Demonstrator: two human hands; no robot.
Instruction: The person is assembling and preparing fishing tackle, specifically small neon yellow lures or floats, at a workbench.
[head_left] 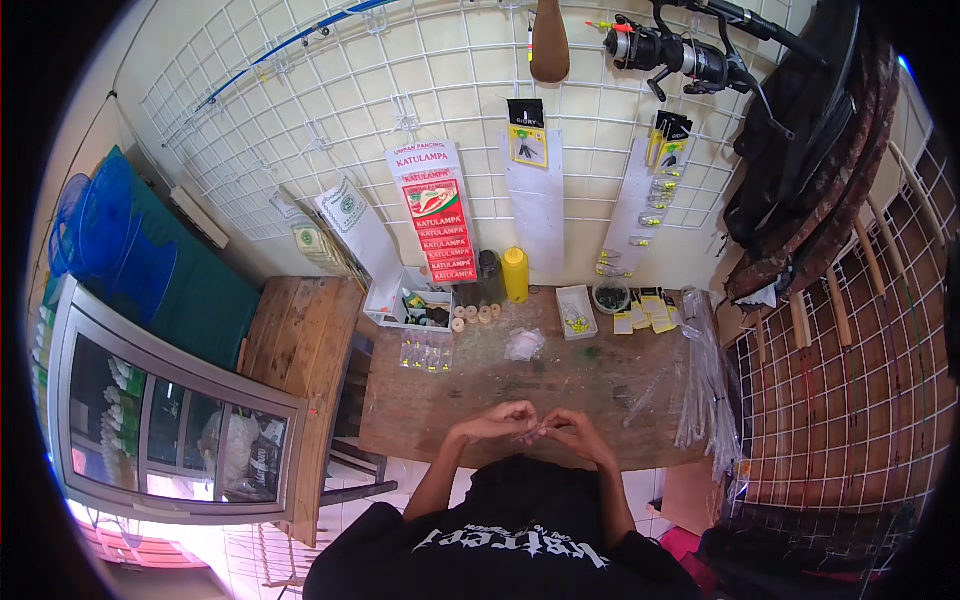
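Observation:
My left hand and my right hand meet over the front edge of the wooden table. The fingertips of both are pinched close together. Whatever lies between them is too small to make out. Farther back on the tabletop, a small clear plastic bag lies beyond my hands. To its left is a clear strip of small packets with yellow bits inside. A white tray holding small yellow-green pieces stands behind and to the right.
A white box, wooden spools and a yellow squeeze bottle stand along the back. A round tub, yellow-black packets and long clear plastic sleeves lie right. A glass cabinet stands left; a fishing reel hangs above.

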